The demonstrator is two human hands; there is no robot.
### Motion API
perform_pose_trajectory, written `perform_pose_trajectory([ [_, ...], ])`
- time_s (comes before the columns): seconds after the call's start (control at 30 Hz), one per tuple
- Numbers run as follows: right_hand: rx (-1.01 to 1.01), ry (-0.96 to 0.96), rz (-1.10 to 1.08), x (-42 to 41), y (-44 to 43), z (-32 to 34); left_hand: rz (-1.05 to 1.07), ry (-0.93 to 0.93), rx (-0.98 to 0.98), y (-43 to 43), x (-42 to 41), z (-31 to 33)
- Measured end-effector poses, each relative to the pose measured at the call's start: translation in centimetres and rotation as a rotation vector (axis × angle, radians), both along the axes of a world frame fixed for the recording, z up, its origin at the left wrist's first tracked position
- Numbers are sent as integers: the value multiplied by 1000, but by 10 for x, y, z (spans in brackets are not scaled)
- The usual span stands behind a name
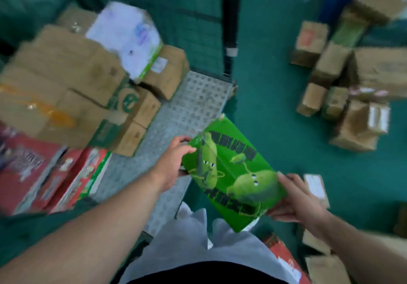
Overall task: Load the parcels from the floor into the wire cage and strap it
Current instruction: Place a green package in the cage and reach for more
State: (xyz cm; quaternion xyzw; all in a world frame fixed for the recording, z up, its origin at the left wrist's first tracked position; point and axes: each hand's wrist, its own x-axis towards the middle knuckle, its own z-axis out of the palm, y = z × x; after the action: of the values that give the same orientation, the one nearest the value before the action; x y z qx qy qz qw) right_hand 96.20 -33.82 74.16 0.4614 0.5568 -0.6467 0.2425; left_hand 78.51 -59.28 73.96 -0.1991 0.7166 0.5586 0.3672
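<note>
Over the cage's edge — a green carton held in both hands

Teal floor (pixel 275 74) fills the right half of the view, much of it blurred. On the left sits the wire cage (pixel 198 107), its perforated metal base bare along the near-right side, with a dark corner post (pixel 229 30) rising at the back. Brown cardboard boxes (pixel 66 74) are stacked on the base at left. A white parcel (pixel 127 35) lies tilted on top of them, and red printed boxes (pixel 33 173) stand just beside them, nearer the camera. Well apart, on the floor at right, lies a loose heap of brown parcels (pixel 352 90).

The green carton (pixel 231 173), printed with cartoon fruit figures and dark lettering, is off the ground and tilted. It hangs over the near-right edge of the cage base, above the person's grey trousers (pixel 193 235). The left hand (pixel 174 162) grips its far-left corner, thumb on the printed face and fingers curled round the edge. The right hand (pixel 297 200) holds the near-right corner — thumb on top, fingers underneath. Just beyond the right hand, a small labelled parcel (pixel 317 187) lies on the floor.
</note>
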Motion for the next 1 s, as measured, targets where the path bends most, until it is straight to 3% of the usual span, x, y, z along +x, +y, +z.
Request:
perform_pose_trajectory([
  [0.17,54,127,550,-87,-114,14,352,7,-76,-151,12,27],
  [0.43,32,238,912,-166,-330,16,899,94,-263,-350,34,47],
  [0.6,-25,359,979,-202,-442,23,1311,193,-401,-437,7,62],
  [0.73,-108,399,958,-228,-478,33,1320,262,-535,-471,-31,92],
  [0.9,-211,391,884,-273,-503,30,1068,337,-738,-481,-81,102],
  [1.0,-233,370,825,-304,-523,18,953,383,-760,-492,-112,102],
])
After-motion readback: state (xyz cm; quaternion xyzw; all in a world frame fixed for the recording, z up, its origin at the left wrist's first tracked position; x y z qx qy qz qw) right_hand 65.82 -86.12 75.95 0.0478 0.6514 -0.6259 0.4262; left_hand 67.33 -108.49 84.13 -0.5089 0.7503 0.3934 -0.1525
